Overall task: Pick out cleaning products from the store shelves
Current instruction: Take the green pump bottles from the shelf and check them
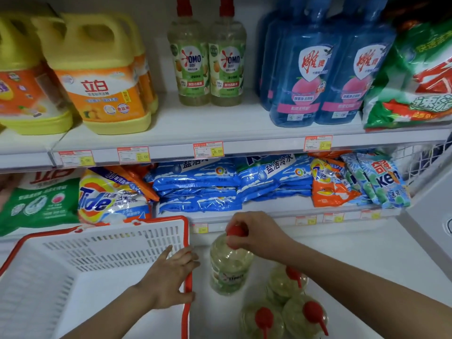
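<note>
Nearest, three red-capped bottles (293,321) stood on the counter (354,265). The left hand (171,277) lay spread on the basket (122,245) rim, steadying it; the right hand (254,231) pinched the detergent bottle (228,270) cap just beside, likely for lifting in.

Shop: price-tagged shelves (244,149) of detergents (105,77)
</note>
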A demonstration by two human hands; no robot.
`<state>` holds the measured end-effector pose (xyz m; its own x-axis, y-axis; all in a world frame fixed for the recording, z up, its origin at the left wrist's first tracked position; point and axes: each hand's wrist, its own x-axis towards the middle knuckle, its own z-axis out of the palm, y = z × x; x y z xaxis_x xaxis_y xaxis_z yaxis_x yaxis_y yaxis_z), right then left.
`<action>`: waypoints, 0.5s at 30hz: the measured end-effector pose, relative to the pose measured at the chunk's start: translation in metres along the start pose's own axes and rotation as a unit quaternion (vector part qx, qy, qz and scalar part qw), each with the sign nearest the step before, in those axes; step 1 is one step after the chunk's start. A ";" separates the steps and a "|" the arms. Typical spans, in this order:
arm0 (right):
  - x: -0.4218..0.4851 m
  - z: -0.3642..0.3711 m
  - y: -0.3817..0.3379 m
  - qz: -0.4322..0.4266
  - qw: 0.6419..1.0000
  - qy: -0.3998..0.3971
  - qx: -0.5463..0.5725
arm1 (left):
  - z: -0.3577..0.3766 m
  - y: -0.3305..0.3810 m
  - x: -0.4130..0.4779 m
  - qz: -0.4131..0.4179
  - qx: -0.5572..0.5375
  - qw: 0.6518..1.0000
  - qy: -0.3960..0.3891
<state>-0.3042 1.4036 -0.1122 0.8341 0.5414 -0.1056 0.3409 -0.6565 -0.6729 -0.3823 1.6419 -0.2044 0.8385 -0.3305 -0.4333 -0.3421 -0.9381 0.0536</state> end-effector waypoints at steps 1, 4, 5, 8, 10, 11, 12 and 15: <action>0.004 0.001 -0.007 -0.001 1.000 0.000 -0.006 | 0.000 -0.005 -0.004 -0.005 -0.003 1.000 -0.001; 0.016 0.005 -0.027 -0.009 1.000 0.005 -0.009 | 0.006 -0.022 -0.018 -0.021 -0.014 1.000 0.000; 0.019 0.006 -0.033 -0.013 1.000 0.005 -0.009 | 0.007 -0.029 -0.024 -0.027 -0.014 1.000 -0.002; 0.029 0.007 -0.052 -0.028 1.000 0.004 -0.003 | 0.010 -0.045 -0.041 -0.048 -0.015 0.999 -0.007; 0.035 0.005 -0.063 -0.045 0.999 0.014 0.010 | 0.009 -0.052 -0.050 -0.053 -0.076 0.995 0.032; 0.038 0.003 -0.070 -0.056 0.998 0.021 0.012 | 0.005 -0.053 -0.054 -0.055 -0.146 0.985 0.079; 0.041 0.001 -0.076 -0.068 0.997 0.027 0.011 | -0.002 -0.052 -0.056 -0.056 -0.230 0.962 0.137; 0.050 -0.011 -0.097 -0.097 0.994 0.043 0.013 | -0.033 -0.040 -0.055 -0.033 -0.427 0.868 0.252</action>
<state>-0.2911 1.4888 -0.0442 0.7879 0.6091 0.0900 0.4888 -0.5298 -0.6931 -0.4009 1.6938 -0.1529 0.9970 -0.0744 -0.0227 -0.0284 -0.6196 0.7844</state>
